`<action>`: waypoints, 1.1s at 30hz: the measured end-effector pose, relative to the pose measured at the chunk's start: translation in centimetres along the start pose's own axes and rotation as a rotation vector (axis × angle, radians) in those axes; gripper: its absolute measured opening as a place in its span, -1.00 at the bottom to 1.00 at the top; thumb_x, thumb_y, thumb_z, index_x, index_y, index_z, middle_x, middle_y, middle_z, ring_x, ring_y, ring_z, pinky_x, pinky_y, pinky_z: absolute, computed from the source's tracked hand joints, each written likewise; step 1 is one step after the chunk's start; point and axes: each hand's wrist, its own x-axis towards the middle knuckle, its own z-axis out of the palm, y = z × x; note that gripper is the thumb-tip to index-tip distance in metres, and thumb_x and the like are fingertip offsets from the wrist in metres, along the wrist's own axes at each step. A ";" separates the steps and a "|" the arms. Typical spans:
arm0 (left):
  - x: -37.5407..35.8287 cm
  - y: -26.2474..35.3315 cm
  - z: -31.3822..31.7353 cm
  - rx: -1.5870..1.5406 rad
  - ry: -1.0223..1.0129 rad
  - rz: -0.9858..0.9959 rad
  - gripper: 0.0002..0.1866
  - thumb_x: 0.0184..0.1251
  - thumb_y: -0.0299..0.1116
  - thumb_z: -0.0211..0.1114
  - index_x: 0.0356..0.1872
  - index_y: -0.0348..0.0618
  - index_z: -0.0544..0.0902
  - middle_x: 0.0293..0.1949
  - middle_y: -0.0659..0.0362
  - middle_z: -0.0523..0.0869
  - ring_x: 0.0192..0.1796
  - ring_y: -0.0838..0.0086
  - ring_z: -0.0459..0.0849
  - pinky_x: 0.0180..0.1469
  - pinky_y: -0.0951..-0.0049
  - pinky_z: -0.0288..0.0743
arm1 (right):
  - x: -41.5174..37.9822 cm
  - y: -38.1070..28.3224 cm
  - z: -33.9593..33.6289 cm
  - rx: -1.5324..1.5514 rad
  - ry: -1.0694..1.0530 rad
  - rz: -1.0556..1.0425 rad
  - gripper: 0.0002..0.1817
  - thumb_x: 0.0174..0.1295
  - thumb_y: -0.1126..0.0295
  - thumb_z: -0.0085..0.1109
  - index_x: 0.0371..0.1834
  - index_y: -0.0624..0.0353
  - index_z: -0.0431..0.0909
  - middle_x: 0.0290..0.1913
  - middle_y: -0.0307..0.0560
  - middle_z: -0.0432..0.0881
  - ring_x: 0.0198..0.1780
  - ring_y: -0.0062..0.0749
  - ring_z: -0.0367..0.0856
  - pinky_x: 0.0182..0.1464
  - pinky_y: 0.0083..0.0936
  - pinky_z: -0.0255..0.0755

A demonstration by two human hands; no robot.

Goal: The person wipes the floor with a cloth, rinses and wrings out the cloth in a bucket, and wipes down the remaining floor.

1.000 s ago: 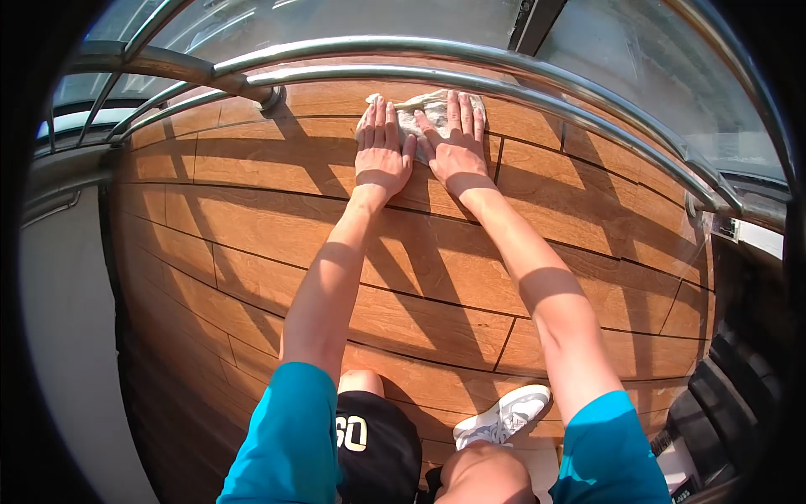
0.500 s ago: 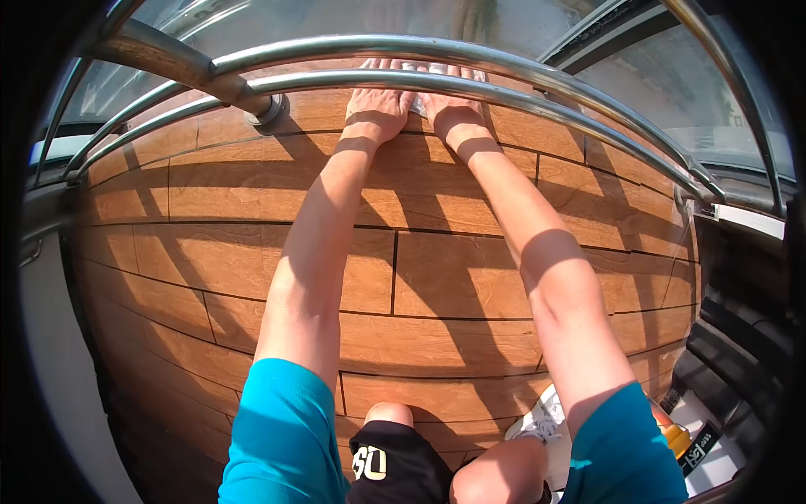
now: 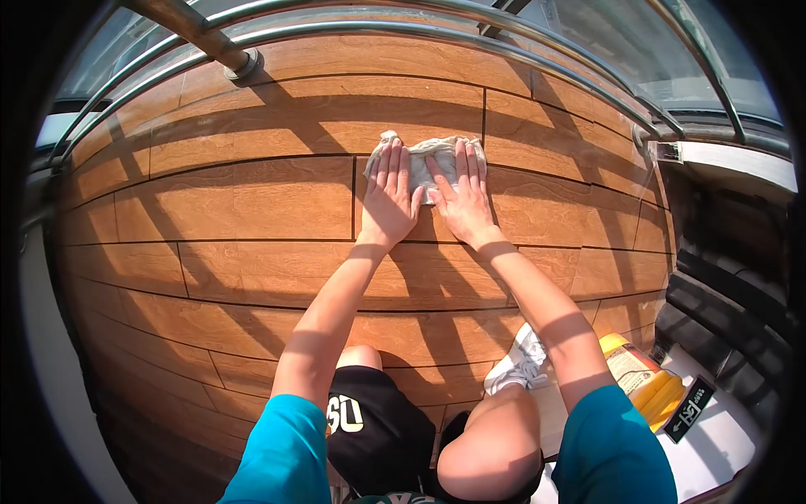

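A crumpled whitish cloth [image 3: 418, 173] lies on the brown wood-look floor [image 3: 269, 202], beyond my knees and short of the metal rails. On its left part my left hand [image 3: 389, 202] presses down flat, fingers stretched forward. My right hand [image 3: 464, 202] rests palm down on the right part, fingers spread apart. Both hands cover much of the cloth, and its far edge is bunched up past the fingertips. Neither hand is wrapped around it.
Curved metal rails [image 3: 353, 31] run along the far side, with a post [image 3: 242, 63] fixed to the floor at left. Glass panels stand beyond. At right are a yellow container [image 3: 642, 378], a green-and-white sign [image 3: 690, 409] and dark padded rolls [image 3: 730, 294]. A white shoe [image 3: 519, 361] is nearby.
Both hands have come back toward my body from beneath the rails, and the cloth has slid with them. My view has shifted, showing more of the yellow container.
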 end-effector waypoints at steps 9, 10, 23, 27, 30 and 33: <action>-2.9 15.6 4.5 0.163 -0.243 0.088 -0.23 0.59 -0.12 0.05 0.66 -0.32 0.05 0.70 -0.06 0.02 0.74 0.10 -0.08 0.72 0.10 -0.23 | -15.7 6.4 -3.8 0.029 -0.090 0.246 -0.21 0.35 0.24 0.31 0.64 -0.47 0.24 0.73 0.27 -0.15 0.72 0.26 -0.19 0.68 0.09 -0.13; -3.1 16.4 5.4 0.161 -0.252 0.099 -0.23 0.59 -0.12 0.05 0.66 -0.32 0.05 0.70 -0.06 0.02 0.74 0.10 -0.08 0.72 0.10 -0.23 | -16.6 7.2 -4.0 0.031 -0.090 0.260 -0.21 0.35 0.24 0.31 0.64 -0.47 0.24 0.73 0.27 -0.15 0.72 0.26 -0.19 0.68 0.09 -0.13; -7.6 24.9 9.6 -0.017 -0.168 -0.062 -0.20 0.50 -0.24 0.14 0.60 -0.52 0.08 0.66 -0.26 0.05 0.71 -0.10 -0.03 0.70 -0.06 -0.17 | -22.3 10.8 -8.1 0.350 -0.011 0.257 -0.37 0.39 0.36 0.16 0.57 0.01 0.40 0.72 0.26 -0.07 0.72 0.17 -0.10 0.68 0.00 -0.06; -5.8 25.2 12.0 0.120 -0.236 -0.075 -0.24 0.58 -0.18 -0.01 0.62 -0.48 0.04 0.68 -0.21 -0.03 0.74 -0.03 -0.17 0.72 -0.01 -0.32 | -20.9 11.9 -4.6 0.381 0.027 0.285 -0.40 0.45 0.32 0.11 0.57 0.03 0.39 0.72 0.07 0.04 0.72 -0.02 -0.03 0.69 -0.09 -0.05; 2.4 25.9 13.5 0.092 -0.225 0.020 -0.25 0.58 -0.16 -0.04 0.64 -0.40 0.04 0.69 -0.14 -0.01 0.74 0.03 -0.12 0.72 0.03 -0.27 | -16.7 17.3 -5.5 0.333 0.110 0.337 -0.44 0.50 0.26 0.03 0.56 0.05 0.40 0.73 0.08 0.00 0.72 -0.01 -0.03 0.69 -0.08 -0.07; 11.9 27.2 17.6 0.126 -0.105 0.149 -0.28 0.59 -0.14 -0.10 0.61 -0.42 0.10 0.67 -0.17 0.04 0.71 -0.03 -0.05 0.69 -0.02 -0.19 | -11.5 25.8 -5.6 0.227 0.248 0.295 -0.44 0.59 0.06 -0.06 0.54 0.07 0.42 0.71 0.08 0.03 0.71 0.03 -0.02 0.68 -0.09 -0.06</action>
